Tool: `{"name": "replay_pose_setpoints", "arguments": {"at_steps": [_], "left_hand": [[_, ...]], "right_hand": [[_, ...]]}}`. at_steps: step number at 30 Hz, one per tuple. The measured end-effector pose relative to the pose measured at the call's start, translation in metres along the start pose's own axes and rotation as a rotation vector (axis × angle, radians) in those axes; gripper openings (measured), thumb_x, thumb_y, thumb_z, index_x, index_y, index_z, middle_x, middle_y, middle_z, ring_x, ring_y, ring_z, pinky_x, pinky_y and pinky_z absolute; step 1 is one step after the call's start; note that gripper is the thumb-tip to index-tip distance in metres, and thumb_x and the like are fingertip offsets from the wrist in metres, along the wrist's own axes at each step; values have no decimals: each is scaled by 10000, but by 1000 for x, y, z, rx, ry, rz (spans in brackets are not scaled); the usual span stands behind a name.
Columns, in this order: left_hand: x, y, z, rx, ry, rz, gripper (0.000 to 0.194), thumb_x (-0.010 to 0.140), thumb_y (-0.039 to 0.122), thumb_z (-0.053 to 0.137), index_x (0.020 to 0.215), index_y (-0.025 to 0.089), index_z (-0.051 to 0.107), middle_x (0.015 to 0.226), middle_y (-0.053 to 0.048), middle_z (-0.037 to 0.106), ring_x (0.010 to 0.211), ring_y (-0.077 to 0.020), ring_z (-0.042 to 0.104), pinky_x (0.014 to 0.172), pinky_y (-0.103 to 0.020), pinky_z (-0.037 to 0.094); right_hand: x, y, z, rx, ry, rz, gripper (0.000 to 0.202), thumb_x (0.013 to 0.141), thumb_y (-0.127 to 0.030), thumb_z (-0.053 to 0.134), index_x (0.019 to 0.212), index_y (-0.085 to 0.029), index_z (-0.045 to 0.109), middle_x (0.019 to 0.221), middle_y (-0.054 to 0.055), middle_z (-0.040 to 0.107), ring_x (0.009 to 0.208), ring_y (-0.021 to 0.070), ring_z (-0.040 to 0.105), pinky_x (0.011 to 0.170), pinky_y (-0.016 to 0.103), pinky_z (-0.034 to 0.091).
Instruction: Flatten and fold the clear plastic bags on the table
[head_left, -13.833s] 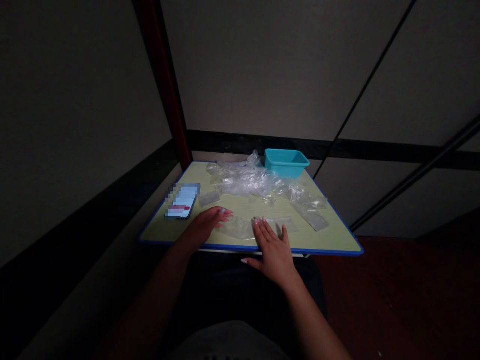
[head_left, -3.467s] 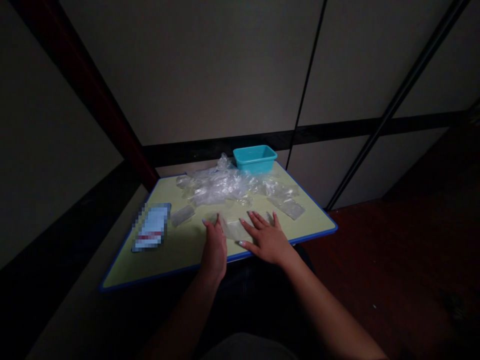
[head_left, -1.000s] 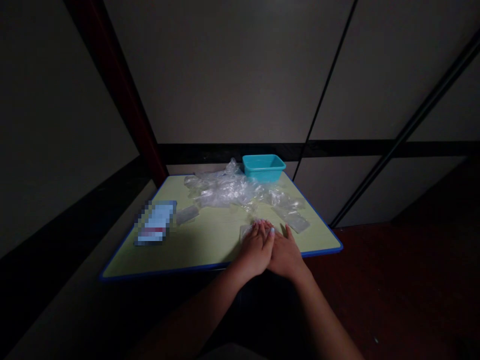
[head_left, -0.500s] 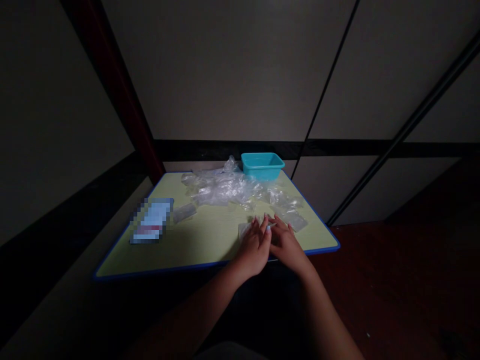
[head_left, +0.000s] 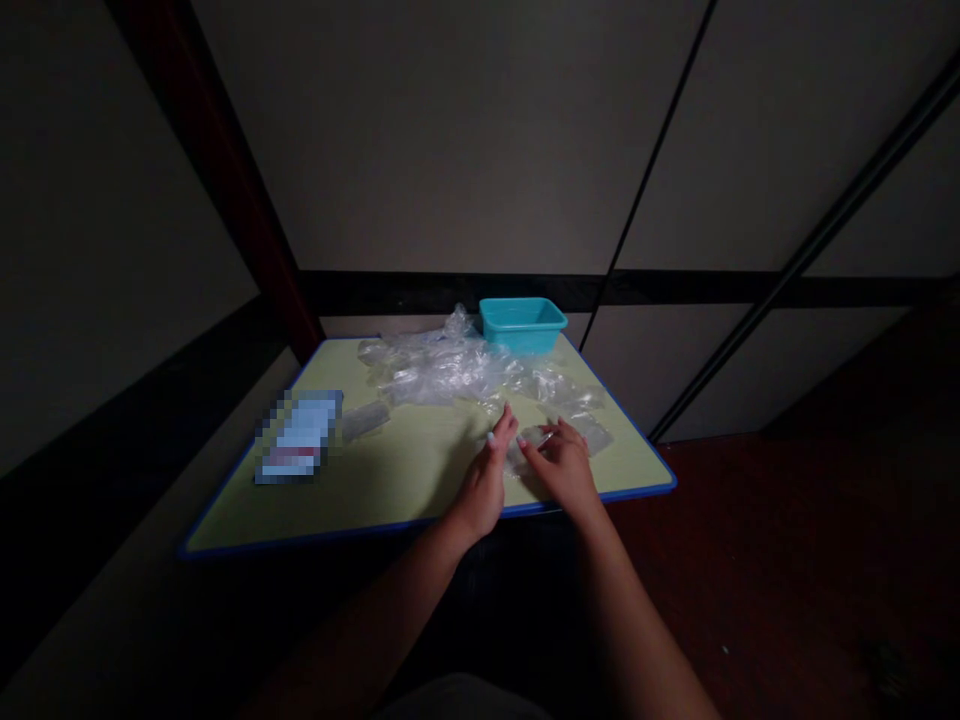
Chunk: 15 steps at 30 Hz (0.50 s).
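A clear plastic bag (head_left: 517,462) lies near the table's front edge, between and partly under my hands. My left hand (head_left: 484,488) stands on its side along the bag's left edge, fingers stretched out and thumb raised, with nothing in it. Over the right part of the bag, my right hand (head_left: 568,470) rests palm down, fingers apart and slightly bent, the thumb pointing left. Its fingertips seem to touch the plastic. Another flat clear bag (head_left: 598,437) lies just right of that hand.
A heap of crumpled clear plastic bags (head_left: 442,372) covers the table's back middle. Behind it on the right stands a turquoise basin (head_left: 523,338). On the left lie a blurred-out flat object (head_left: 301,435) and a folded clear bag (head_left: 365,420). The yellow table (head_left: 300,515) has a blue rim.
My hands, close together before, have moved apart. The left one shifted left and turned onto its side, and the plastic between them now shows more.
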<state>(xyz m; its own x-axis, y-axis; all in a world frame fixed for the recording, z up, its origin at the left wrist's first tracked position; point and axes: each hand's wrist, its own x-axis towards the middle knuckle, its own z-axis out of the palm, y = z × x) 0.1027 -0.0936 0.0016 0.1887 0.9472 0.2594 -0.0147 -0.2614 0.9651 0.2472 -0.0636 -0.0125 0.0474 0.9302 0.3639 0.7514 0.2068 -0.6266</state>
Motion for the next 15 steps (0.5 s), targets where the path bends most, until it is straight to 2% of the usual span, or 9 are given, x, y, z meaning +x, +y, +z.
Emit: {"name": "replay_pose_setpoints", "arguments": {"at_steps": [2, 4, 6, 8, 10, 12, 15], "left_hand": [[-2, 5, -14, 86, 46, 65, 629, 984, 514, 139, 1409, 130, 399, 1400, -155, 503, 1282, -232, 487, 1093, -415, 344], [-4, 9, -34, 347, 82, 111, 524, 976, 476, 276, 1283, 150, 547, 1317, -131, 583, 1250, -239, 512, 1088, -419, 349], [-8, 12, -53, 651, -17, 152, 462, 939, 447, 393, 1219, 147, 606, 1304, -135, 594, 1267, -261, 491, 1107, -448, 311], [-13, 12, -68, 863, -191, 151, 418, 923, 397, 442, 1258, 191, 586, 1375, -97, 543, 1337, -250, 414, 1133, -469, 250], [-18, 12, -77, 996, -314, 144, 455, 919, 371, 460, 1348, 229, 502, 1452, -67, 453, 1391, -231, 326, 1144, -475, 213], [-21, 10, -80, 1072, -382, 155, 499, 924, 363, 456, 1409, 252, 421, 1495, -48, 378, 1418, -216, 264, 1151, -473, 187], [-23, 8, -80, 1113, -433, 188, 519, 932, 349, 446, 1440, 277, 365, 1510, -23, 345, 1427, -204, 235, 1159, -467, 168]], "right_hand": [[-1, 0, 1, -27, 2, 0, 282, 779, -435, 586, 622, -211, 656, 1127, 132, 663, 1262, 333, 446, 1067, 592, 230], [-1, 1, 2, -38, 3, -7, 238, 782, -379, 580, 640, -209, 666, 1134, 120, 659, 1258, 325, 448, 1072, 577, 233], [-2, 3, 3, -41, 9, -18, 215, 788, -342, 566, 666, -206, 678, 1134, 118, 654, 1249, 318, 452, 1070, 548, 261], [-3, 5, 3, -47, 18, -37, 212, 793, -330, 555, 681, -205, 686, 1113, 122, 654, 1230, 314, 462, 1059, 518, 301], [-4, 7, 4, -67, 23, -60, 205, 794, -318, 550, 689, -207, 687, 1088, 124, 654, 1210, 311, 471, 1050, 491, 330], [-5, 8, 4, -94, 26, -76, 190, 792, -291, 546, 698, -205, 687, 1073, 123, 652, 1195, 304, 476, 1044, 460, 350], [-5, 9, 5, -117, 29, -88, 174, 793, -268, 551, 718, -194, 690, 1056, 125, 645, 1161, 293, 489, 1027, 412, 376]]}}
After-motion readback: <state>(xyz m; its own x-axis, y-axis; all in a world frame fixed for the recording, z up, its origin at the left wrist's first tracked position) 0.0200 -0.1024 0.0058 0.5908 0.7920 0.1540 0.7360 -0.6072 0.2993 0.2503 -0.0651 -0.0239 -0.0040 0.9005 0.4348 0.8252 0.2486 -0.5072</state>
